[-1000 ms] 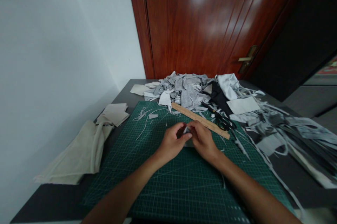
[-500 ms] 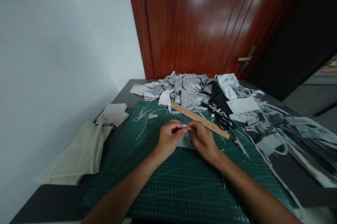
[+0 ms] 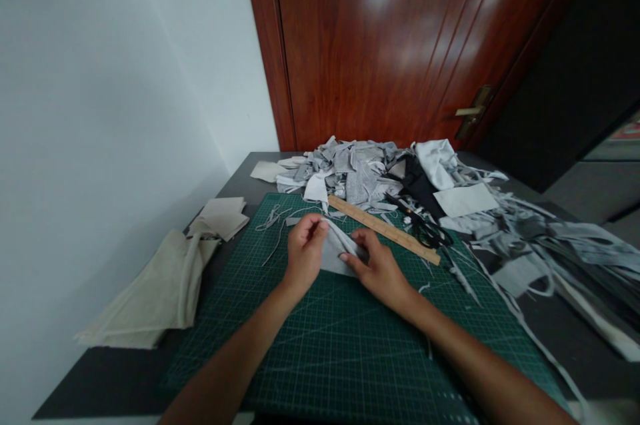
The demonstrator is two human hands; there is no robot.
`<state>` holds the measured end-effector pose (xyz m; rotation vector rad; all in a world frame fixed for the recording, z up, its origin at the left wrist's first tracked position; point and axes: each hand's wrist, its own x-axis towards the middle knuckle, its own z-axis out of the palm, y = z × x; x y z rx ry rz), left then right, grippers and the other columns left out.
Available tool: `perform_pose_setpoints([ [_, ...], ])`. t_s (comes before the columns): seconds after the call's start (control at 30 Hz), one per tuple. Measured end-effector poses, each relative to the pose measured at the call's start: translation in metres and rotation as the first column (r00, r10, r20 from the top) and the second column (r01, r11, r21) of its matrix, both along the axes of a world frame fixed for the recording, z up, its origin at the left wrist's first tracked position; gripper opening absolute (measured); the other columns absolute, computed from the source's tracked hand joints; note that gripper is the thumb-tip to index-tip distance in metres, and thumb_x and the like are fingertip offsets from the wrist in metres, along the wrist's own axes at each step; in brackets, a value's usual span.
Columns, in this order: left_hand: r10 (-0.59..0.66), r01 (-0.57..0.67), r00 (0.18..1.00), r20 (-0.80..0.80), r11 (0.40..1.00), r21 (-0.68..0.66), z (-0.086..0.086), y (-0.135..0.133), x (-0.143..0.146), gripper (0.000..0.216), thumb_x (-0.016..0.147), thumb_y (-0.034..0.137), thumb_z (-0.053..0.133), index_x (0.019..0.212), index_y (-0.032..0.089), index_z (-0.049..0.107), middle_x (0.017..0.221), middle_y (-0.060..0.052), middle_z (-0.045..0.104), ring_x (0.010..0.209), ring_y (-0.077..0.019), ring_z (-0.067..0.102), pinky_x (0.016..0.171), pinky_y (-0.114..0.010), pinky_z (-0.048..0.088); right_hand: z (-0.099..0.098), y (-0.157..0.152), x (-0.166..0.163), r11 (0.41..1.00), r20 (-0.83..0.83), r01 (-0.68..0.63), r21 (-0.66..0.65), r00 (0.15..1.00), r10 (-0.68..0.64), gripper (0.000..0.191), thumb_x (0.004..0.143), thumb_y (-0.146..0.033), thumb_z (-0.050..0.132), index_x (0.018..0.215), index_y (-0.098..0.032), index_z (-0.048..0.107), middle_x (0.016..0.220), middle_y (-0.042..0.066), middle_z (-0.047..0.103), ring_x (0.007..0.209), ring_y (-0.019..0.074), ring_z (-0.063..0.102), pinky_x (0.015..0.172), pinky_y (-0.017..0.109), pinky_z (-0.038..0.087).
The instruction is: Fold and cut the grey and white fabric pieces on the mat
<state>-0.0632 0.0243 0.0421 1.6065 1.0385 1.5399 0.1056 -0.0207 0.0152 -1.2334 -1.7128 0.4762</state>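
Observation:
A light grey piece of fabric (image 3: 334,256) is held between my hands just over the green cutting mat (image 3: 320,345). My left hand (image 3: 306,246) pinches its upper left corner between thumb and fingers. Along its right side, my right hand (image 3: 374,266) grips the cloth, thumb in front and fingers behind. The upper edge looks folded over, slanting down from left to right. Beyond the hands lies a wooden ruler (image 3: 385,228), laid diagonally on the mat.
Black-handled scissors (image 3: 427,233) lie right of the ruler. A heap of grey fabric scraps (image 3: 350,168) covers the table's back. Folded beige cloth (image 3: 155,292) sits at left by the wall. Grey strips (image 3: 565,238) pile up at right. Loose threads (image 3: 270,217) lie on the mat.
My hands have moved apart from being together at the fabric's edge. The left went left, still pinching a corner; the right slid down the right side, and more fabric shows between them.

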Motion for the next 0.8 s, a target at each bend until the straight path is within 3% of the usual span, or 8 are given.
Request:
perform_pose_setpoints([
  [0.13, 0.12, -0.108, 0.989, -0.087, 0.985, 0.131, 0.001, 0.005, -0.007, 0.02, 0.099, 0.036, 0.048, 0.089, 0.022, 0.057, 0.074, 0.002, 0.055, 0.07, -0.0148, 0.051, 0.066, -0.026, 0.041, 0.002, 0.0, -0.001, 0.998, -0.052, -0.051, -0.03, 0.997, 0.049, 0.008, 0.096, -0.029, 0.06, 0.101, -0.023, 0.059, 0.086, 0.001, 0.067, 0.073, 0.0187, 0.062, 0.066, 0.03, 0.048],
  [0.23, 0.148, -0.12, 0.974, -0.171, 0.979, 0.167, -0.001, 0.007, -0.007, 0.019, 0.101, 0.036, 0.044, 0.094, 0.022, 0.056, 0.075, 0.003, 0.055, 0.07, -0.0147, 0.052, 0.066, -0.026, 0.041, 0.0, -0.001, -0.003, 0.995, -0.089, -0.086, -0.04, 0.993, 0.082, 0.014, 0.102, -0.032, 0.05, 0.102, -0.022, 0.06, 0.082, 0.001, 0.066, 0.071, 0.0177, 0.061, 0.067, 0.03, 0.046],
  [0.37, 0.052, -0.001, 0.95, -0.309, 0.987, 0.163, -0.006, 0.007, -0.008, 0.019, 0.101, 0.034, 0.044, 0.095, 0.022, 0.057, 0.072, 0.004, 0.055, 0.064, -0.0137, 0.052, 0.06, -0.024, 0.039, -0.004, -0.002, -0.009, 0.975, -0.214, -0.153, -0.162, 0.97, 0.117, 0.038, 0.09, -0.043, 0.07, 0.118, -0.021, 0.057, 0.077, -0.003, 0.063, 0.063, 0.0168, 0.057, 0.056, 0.027, 0.042],
  [0.43, -0.017, 0.095, 0.91, -0.414, 0.981, 0.169, -0.009, 0.007, -0.009, 0.019, 0.102, 0.032, 0.043, 0.097, 0.023, 0.059, 0.073, 0.003, 0.058, 0.064, -0.0139, 0.055, 0.06, -0.024, 0.04, -0.006, 0.0, -0.011, 0.946, -0.261, -0.244, -0.215, 0.947, 0.185, 0.037, 0.081, -0.045, 0.078, 0.103, -0.021, 0.062, 0.074, -0.003, 0.062, 0.064, 0.0164, 0.056, 0.055, 0.026, 0.042],
  [0.53, -0.061, 0.211, 0.791, -0.609, 0.961, 0.178, -0.013, 0.007, -0.011, 0.019, 0.101, 0.025, 0.043, 0.103, 0.023, 0.062, 0.08, -0.001, 0.066, 0.071, -0.0165, 0.063, 0.065, -0.026, 0.044, -0.008, 0.004, -0.01, 0.92, -0.303, -0.314, -0.236, 0.923, 0.238, 0.029, 0.087, -0.047, 0.069, 0.079, -0.021, 0.06, 0.069, -0.003, 0.057, 0.063, 0.0151, 0.052, 0.058, 0.026, 0.042],
  [0.63, 0.012, 0.185, 0.701, -0.713, 0.963, 0.198, -0.017, 0.008, -0.011, 0.023, 0.099, 0.018, 0.042, 0.107, 0.023, 0.063, 0.091, -0.005, 0.072, 0.081, -0.0195, 0.069, 0.069, -0.027, 0.047, -0.011, 0.009, -0.005, 0.945, -0.311, -0.226, -0.235, 0.939, 0.147, 0.031, 0.093, -0.048, 0.058, 0.078, -0.021, 0.06, 0.067, -0.003, 0.055, 0.06, 0.0155, 0.05, 0.056, 0.027, 0.04],
  [0.8, 0.087, 0.09, 0.721, -0.688, 0.972, 0.217, -0.02, 0.013, -0.011, 0.025, 0.1, 0.017, 0.041, 0.112, 0.023, 0.062, 0.093, -0.005, 0.073, 0.083, -0.0194, 0.071, 0.073, -0.027, 0.049, -0.014, 0.009, -0.004, 0.993, -0.203, -0.013, -0.12, 0.979, -0.012, 0.031, 0.1, -0.047, 0.05, 0.082, -0.023, 0.059, 0.066, -0.002, 0.057, 0.061, 0.0179, 0.052, 0.057, 0.029, 0.039],
])
